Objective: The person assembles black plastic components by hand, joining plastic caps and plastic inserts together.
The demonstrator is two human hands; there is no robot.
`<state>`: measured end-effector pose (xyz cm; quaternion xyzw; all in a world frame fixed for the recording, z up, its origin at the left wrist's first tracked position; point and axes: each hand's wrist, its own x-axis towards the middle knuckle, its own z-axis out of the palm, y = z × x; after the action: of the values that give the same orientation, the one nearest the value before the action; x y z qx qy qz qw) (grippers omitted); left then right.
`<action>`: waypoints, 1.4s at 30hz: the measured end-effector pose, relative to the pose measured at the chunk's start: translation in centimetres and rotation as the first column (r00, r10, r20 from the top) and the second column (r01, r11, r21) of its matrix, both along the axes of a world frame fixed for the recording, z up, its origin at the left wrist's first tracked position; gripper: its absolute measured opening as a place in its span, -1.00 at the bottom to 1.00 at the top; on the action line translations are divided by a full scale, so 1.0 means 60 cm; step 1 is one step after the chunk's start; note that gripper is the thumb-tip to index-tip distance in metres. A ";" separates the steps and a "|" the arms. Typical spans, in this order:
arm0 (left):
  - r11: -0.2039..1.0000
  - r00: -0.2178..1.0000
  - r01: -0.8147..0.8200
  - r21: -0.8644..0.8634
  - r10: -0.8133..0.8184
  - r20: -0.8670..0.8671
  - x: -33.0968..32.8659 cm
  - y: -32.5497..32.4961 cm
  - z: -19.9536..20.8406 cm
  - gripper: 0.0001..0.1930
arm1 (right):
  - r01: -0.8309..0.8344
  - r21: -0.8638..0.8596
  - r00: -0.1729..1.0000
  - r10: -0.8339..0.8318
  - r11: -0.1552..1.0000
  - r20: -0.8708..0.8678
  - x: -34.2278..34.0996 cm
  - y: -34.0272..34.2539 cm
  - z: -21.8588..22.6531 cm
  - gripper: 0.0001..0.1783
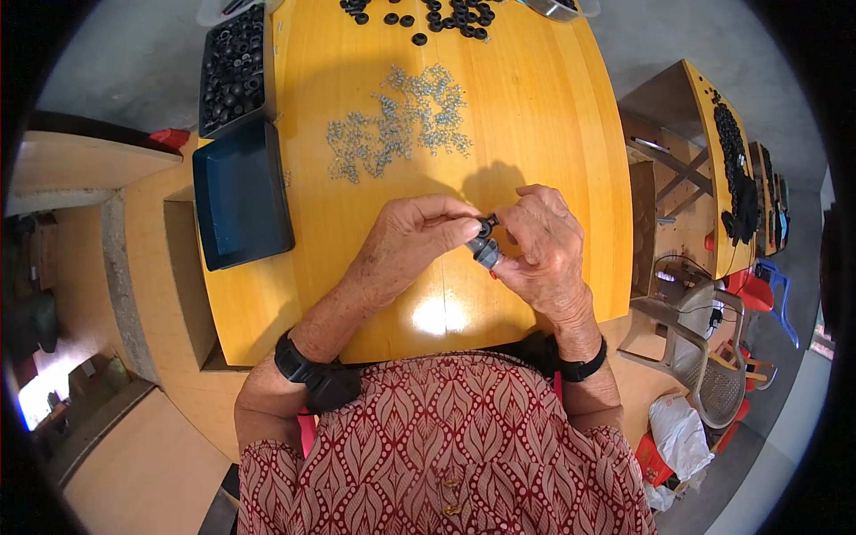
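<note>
Over the yellow wooden table (553, 116), my two hands meet in front of my chest. My left hand (412, 241) pinches a small black ring-shaped part (487, 226) between thumb and fingertips. A short grey-and-black cylindrical piece (485, 253) is gripped in my right hand (546, 254), with the curled fingers hiding some of it. Ring and cylinder are close together or touching; the fingers keep me from telling whether they are joined. Beyond my hands lies a loose spread of tiny clear and silvery pieces (419, 120).
At the table's left edge sits a dark blue tray (241, 196), with a bin of black rounded caps (212, 89) behind it. Black rings (420, 39) lie at the far edge, near a clear container (557, 9). To the right are a grey chair (720, 392) and another table (703, 160).
</note>
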<state>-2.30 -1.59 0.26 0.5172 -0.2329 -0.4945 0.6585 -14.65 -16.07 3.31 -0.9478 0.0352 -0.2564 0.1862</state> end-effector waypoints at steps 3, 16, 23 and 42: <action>0.999 0.998 0.036 -0.020 -0.035 0.042 0.000 -0.001 -0.004 -0.80 | -0.026 0.001 1.000 0.026 1.000 -0.008 -0.002 -0.001 0.003 -0.67; 0.975 0.979 -0.204 -0.092 0.203 -0.021 -0.008 -0.017 -0.002 -0.66 | -0.104 0.035 0.995 0.104 0.994 0.004 0.029 0.029 -0.003 -0.74; 0.982 0.989 -0.146 -0.120 0.149 0.017 -0.004 -0.021 0.015 -0.46 | -0.192 0.054 0.981 0.192 0.980 0.009 0.053 0.038 -0.013 -0.64; 0.959 0.894 -0.266 -0.098 0.207 -0.398 0.007 -0.018 -0.005 -0.46 | -0.143 0.063 0.987 0.138 0.988 0.081 0.058 0.029 -0.014 -0.71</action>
<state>-1.87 -2.65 -0.06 0.3839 -0.0711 -0.4831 0.7837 -11.16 -14.33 2.46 -0.9306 -0.0300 -0.2772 0.2372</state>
